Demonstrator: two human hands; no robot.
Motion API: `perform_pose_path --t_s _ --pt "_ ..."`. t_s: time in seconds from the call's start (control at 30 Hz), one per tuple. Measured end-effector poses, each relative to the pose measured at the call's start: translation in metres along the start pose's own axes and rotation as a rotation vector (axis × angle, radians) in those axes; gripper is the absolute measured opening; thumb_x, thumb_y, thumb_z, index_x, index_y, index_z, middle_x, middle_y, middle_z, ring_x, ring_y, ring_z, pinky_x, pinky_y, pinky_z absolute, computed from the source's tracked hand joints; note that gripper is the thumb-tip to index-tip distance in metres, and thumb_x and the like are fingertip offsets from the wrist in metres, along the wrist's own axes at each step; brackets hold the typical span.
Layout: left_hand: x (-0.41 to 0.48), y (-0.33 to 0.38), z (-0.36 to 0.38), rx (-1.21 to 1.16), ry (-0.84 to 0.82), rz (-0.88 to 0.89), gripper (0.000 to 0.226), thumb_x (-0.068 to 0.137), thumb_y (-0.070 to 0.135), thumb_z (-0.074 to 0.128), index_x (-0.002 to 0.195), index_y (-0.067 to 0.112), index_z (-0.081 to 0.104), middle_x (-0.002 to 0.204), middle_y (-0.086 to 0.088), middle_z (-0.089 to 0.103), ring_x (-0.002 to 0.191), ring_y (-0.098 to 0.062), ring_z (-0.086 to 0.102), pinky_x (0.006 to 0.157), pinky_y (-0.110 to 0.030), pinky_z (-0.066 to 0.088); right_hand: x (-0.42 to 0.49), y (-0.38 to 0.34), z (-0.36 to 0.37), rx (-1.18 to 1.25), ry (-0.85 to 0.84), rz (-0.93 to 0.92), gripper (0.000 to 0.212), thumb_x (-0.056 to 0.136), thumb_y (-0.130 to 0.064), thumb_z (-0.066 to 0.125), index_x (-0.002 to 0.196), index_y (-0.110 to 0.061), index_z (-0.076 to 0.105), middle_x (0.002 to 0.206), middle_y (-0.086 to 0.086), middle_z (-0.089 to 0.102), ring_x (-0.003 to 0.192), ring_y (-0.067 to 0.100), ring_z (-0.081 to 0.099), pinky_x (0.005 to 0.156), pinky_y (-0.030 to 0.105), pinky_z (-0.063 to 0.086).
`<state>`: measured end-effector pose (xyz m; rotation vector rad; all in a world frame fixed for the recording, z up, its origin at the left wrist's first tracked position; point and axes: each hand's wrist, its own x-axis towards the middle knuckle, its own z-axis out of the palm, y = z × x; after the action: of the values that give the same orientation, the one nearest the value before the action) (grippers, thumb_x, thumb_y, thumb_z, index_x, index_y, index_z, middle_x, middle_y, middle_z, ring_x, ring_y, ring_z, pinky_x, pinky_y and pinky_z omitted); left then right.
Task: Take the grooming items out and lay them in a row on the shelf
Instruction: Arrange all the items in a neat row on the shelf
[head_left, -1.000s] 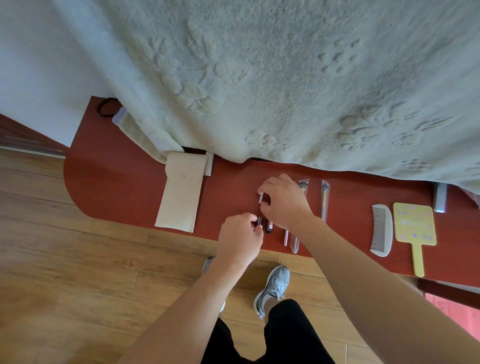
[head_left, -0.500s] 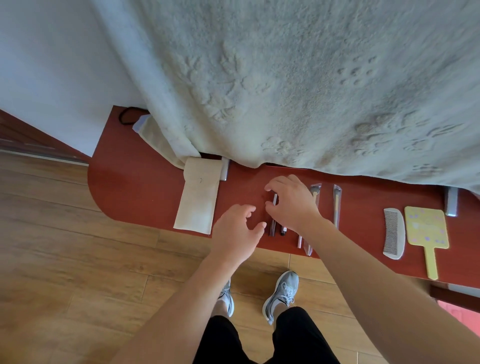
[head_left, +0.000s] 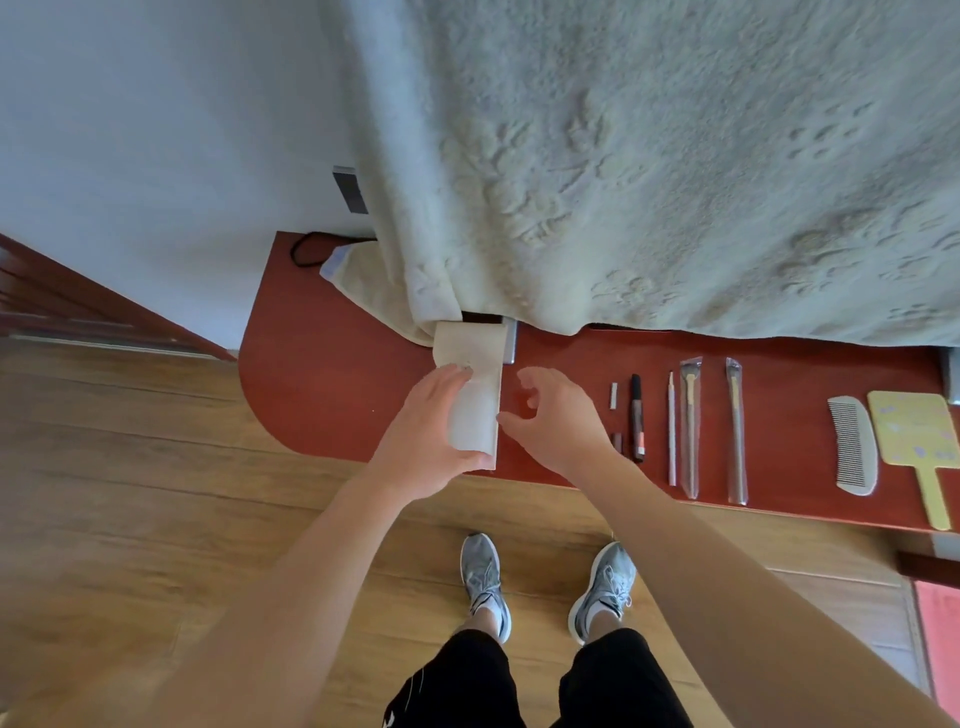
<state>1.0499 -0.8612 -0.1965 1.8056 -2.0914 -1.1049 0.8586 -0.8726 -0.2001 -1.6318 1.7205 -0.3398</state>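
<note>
A person is standing at a red-brown shelf, looking down past their grey trainers and two bare forearms reaching forward. The left hand is lying on the near left edge of a cream fabric pouch, fingers fairly flat and thumb curling under its near end, so it appears to be gripping the pouch lightly rather than lifting it. The right hand is hovering just to the right of the pouch, half open with curled fingers and holding nothing; its thumb is close to the pouch's right edge, though contact cannot be confirmed. The pouch is lying between the two hands with its long axis running away from the person, its far end tucked beneath a hanging pale fleece blanket. Both hands are about equally near; the left is already on it, so the right seems best placed to open it or reach in. To the right of the right hand, the unpacked items are lying in a row, each pointing away from the person: a small cap, a dark pencil, a slim white stick, two wrapped brushes, then well apart a white comb and a yellow hand mirror.
</note>
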Motion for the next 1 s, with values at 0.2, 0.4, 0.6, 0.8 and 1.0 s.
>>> perform_pose_path --t_s 0.2,0.4,0.6,0.8,1.0 --pt "0.003 -0.045 -0.024 0.135 -0.158 -0.049 0.122 0.068 0.044 0.087 0.157 0.033 0.005 0.164 0.019 -0.001 0.151 -0.006 0.004 0.120 -0.040 0.021 0.000 -0.018 0.026 0.069 -0.006 0.176 0.068 0.081 -0.040 0.072 0.138 -0.014 0.047 0.126 -0.001 0.057 0.102 0.017 0.060 0.088 0.035 0.052" --pt "0.010 -0.066 -0.023 0.303 -0.186 0.023 0.121 0.071 0.044 0.085 0.159 0.021 0.006 0.166 0.011 -0.002 0.152 -0.011 0.000 0.122 -0.036 0.014 0.004 -0.025 0.037 0.096 0.025 0.280 0.040 0.081 -0.031 0.072 0.115 -0.013 0.059 0.106 0.000 0.063 0.092 0.017 0.060 0.072 0.026 0.050" --pt "0.011 -0.073 -0.024 0.314 -0.156 0.069 0.117 0.070 0.044 0.085 0.159 0.019 0.012 0.166 0.011 0.002 0.151 -0.009 0.001 0.120 -0.031 0.012 0.010 -0.025 0.045 0.197 0.057 0.329 0.014 0.082 -0.018 0.071 0.093 -0.020 0.063 0.080 -0.003 0.066 0.072 0.014 0.063 0.055 0.019 0.046" --pt "0.012 -0.073 -0.023 0.300 -0.147 0.048 0.117 0.068 0.043 0.086 0.158 0.021 0.014 0.165 0.012 0.004 0.151 -0.009 0.003 0.120 -0.032 0.013 0.012 -0.026 0.045 0.315 0.054 0.366 0.019 0.081 -0.009 0.068 0.097 -0.019 0.067 0.080 -0.006 0.068 0.076 0.010 0.065 0.067 0.025 0.056" --pt "0.013 -0.069 -0.024 0.317 -0.147 0.049 0.114 0.068 0.042 0.087 0.157 0.020 0.019 0.165 0.010 0.006 0.152 -0.012 0.004 0.121 -0.034 0.016 0.006 -0.025 0.037 0.424 0.076 0.373 0.028 0.082 -0.005 0.063 0.096 -0.029 0.066 0.083 -0.015 0.068 0.079 0.004 0.065 0.064 0.019 0.053"
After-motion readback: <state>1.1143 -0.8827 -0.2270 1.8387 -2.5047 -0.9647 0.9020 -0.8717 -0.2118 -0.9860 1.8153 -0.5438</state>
